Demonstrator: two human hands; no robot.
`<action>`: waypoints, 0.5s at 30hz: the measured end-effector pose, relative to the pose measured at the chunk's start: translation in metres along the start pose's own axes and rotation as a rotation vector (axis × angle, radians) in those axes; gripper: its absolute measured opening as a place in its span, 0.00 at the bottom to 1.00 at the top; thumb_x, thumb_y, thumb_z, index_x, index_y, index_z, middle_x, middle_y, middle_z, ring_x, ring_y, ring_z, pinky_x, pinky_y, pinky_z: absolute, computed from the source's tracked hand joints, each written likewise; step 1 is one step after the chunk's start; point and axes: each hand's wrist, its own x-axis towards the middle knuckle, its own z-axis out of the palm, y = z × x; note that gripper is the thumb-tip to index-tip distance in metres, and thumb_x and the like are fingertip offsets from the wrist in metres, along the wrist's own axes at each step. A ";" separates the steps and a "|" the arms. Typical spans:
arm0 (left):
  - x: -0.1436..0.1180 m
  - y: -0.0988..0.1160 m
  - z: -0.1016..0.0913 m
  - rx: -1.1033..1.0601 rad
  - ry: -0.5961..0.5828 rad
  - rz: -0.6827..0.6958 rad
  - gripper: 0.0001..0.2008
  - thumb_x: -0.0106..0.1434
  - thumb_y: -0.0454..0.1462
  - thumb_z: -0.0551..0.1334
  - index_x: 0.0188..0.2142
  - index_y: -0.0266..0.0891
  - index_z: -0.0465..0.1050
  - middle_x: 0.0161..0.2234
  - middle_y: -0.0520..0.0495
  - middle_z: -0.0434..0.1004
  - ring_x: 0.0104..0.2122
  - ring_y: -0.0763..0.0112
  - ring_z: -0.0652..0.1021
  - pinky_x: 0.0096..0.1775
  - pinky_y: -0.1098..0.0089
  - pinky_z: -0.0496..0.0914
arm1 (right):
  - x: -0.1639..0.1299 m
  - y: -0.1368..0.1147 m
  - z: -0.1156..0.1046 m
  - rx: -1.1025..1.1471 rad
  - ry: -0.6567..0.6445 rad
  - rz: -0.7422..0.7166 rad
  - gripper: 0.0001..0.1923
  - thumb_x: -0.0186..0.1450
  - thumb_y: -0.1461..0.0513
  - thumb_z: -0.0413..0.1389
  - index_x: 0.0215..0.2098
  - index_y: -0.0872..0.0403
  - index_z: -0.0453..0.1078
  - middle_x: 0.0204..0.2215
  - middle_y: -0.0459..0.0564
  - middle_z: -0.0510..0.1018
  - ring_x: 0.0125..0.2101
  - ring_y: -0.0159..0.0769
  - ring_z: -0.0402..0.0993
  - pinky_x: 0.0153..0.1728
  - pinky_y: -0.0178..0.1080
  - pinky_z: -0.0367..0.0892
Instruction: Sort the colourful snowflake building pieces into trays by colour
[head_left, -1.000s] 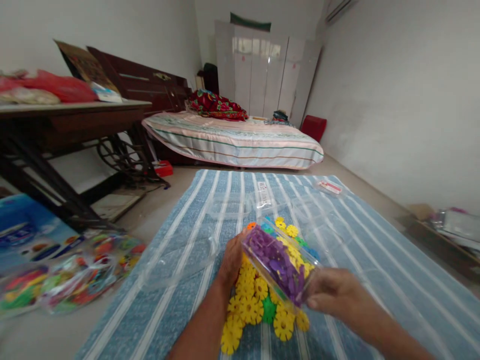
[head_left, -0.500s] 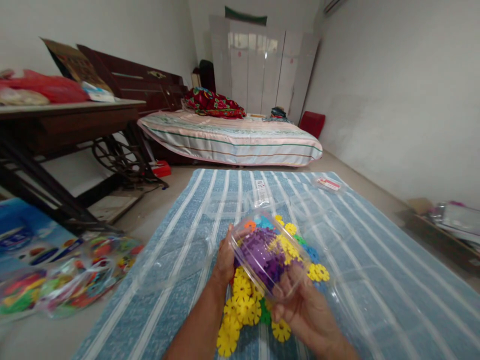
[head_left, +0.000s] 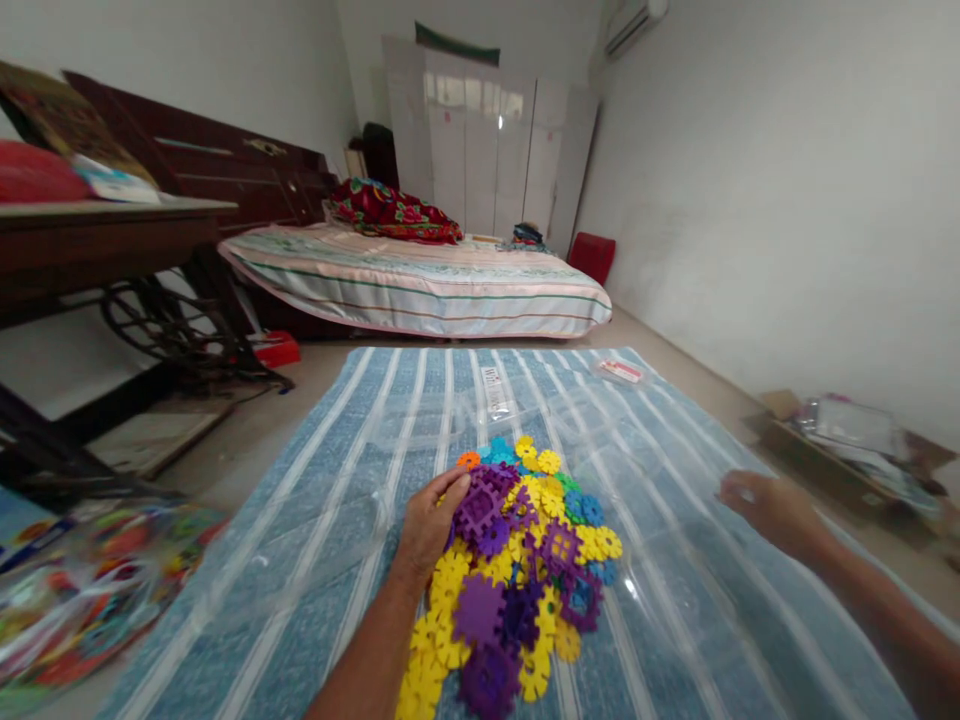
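A pile of plastic building pieces lies on the striped cloth: purple square pieces, yellow notched discs, blue discs and an orange disc. My left hand rests against the pile's left side, fingers stretched out and touching purple pieces at their tips. Off to the right, away from the pile, my right hand is curled with its fingers drawn together. Clear plastic containers lie around the pile, one at the left. Whether my right hand grips one of these see-through containers is too faint to make out.
A small red-and-white packet lies at the cloth's far right. Bags of colourful pieces sit on the floor at left, below a sewing-machine table. A bed stands behind; a cardboard box is at right.
The clear container that both hands held over the pile is gone from there; its purple pieces now lie on top. My right hand has moved far right. The view has shifted right.
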 end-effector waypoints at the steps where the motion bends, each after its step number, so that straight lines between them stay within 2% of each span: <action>1: 0.000 0.000 -0.001 0.024 0.004 0.002 0.28 0.51 0.53 0.62 0.44 0.37 0.76 0.45 0.43 0.79 0.47 0.56 0.76 0.51 0.60 0.66 | 0.002 0.012 0.006 -0.062 -0.040 -0.035 0.10 0.56 0.55 0.51 0.24 0.49 0.71 0.26 0.50 0.78 0.28 0.42 0.74 0.32 0.42 0.65; 4: -0.003 0.002 -0.002 0.075 0.002 0.002 0.27 0.53 0.53 0.61 0.45 0.37 0.75 0.45 0.43 0.79 0.47 0.56 0.76 0.51 0.60 0.67 | 0.002 0.035 0.014 -0.119 -0.082 -0.076 0.05 0.51 0.61 0.54 0.24 0.48 0.72 0.30 0.54 0.79 0.36 0.46 0.75 0.37 0.43 0.67; 5: -0.004 0.003 -0.002 0.087 0.000 0.003 0.27 0.53 0.52 0.60 0.46 0.37 0.75 0.44 0.43 0.79 0.47 0.56 0.76 0.50 0.60 0.67 | -0.001 0.037 0.012 -0.121 -0.078 -0.070 0.07 0.49 0.62 0.55 0.26 0.49 0.73 0.33 0.55 0.79 0.39 0.49 0.75 0.40 0.45 0.67; 7: -0.005 0.008 -0.002 0.119 -0.012 0.011 0.26 0.54 0.52 0.59 0.45 0.38 0.75 0.44 0.44 0.79 0.46 0.56 0.76 0.50 0.60 0.67 | -0.012 0.028 0.006 -0.141 -0.033 -0.052 0.16 0.45 0.64 0.56 0.33 0.49 0.74 0.37 0.57 0.79 0.44 0.54 0.73 0.44 0.49 0.67; 8: -0.006 0.010 -0.002 0.140 -0.018 0.018 0.25 0.54 0.52 0.59 0.45 0.38 0.75 0.44 0.45 0.79 0.47 0.57 0.76 0.51 0.60 0.67 | -0.021 0.016 0.003 -0.137 0.009 -0.038 0.18 0.45 0.63 0.56 0.36 0.49 0.74 0.38 0.57 0.78 0.45 0.56 0.72 0.45 0.51 0.66; 10: -0.007 0.015 -0.002 0.187 -0.031 0.026 0.25 0.54 0.52 0.59 0.45 0.39 0.75 0.45 0.45 0.78 0.48 0.57 0.75 0.53 0.60 0.65 | -0.044 -0.027 0.001 -0.054 0.107 -0.014 0.19 0.51 0.58 0.55 0.42 0.47 0.73 0.42 0.56 0.77 0.46 0.55 0.71 0.47 0.52 0.66; 11: -0.007 0.017 -0.002 0.208 -0.040 0.025 0.25 0.54 0.52 0.60 0.46 0.39 0.74 0.47 0.45 0.77 0.49 0.57 0.74 0.53 0.60 0.64 | -0.057 -0.056 0.004 0.063 0.104 -0.021 0.18 0.56 0.55 0.53 0.45 0.46 0.71 0.45 0.54 0.76 0.46 0.51 0.72 0.47 0.51 0.67; 12: -0.008 0.018 -0.002 0.223 -0.049 0.020 0.26 0.54 0.51 0.60 0.47 0.39 0.73 0.48 0.44 0.76 0.50 0.56 0.73 0.54 0.60 0.63 | -0.068 -0.087 0.009 0.212 0.036 -0.056 0.18 0.60 0.53 0.51 0.47 0.45 0.70 0.47 0.51 0.75 0.45 0.47 0.73 0.46 0.48 0.68; 13: -0.009 0.019 -0.003 0.232 -0.058 0.013 0.28 0.53 0.51 0.61 0.49 0.38 0.72 0.49 0.43 0.75 0.50 0.56 0.73 0.55 0.59 0.62 | -0.077 -0.119 0.017 0.354 -0.097 -0.127 0.19 0.61 0.52 0.52 0.49 0.44 0.69 0.49 0.49 0.74 0.45 0.44 0.73 0.46 0.46 0.69; 15: -0.013 0.020 -0.005 0.239 -0.077 0.000 0.32 0.51 0.51 0.63 0.53 0.38 0.68 0.51 0.41 0.73 0.52 0.54 0.72 0.56 0.57 0.61 | -0.084 -0.175 0.039 0.568 -0.151 -0.183 0.24 0.58 0.52 0.57 0.52 0.45 0.67 0.50 0.49 0.73 0.50 0.46 0.68 0.51 0.47 0.64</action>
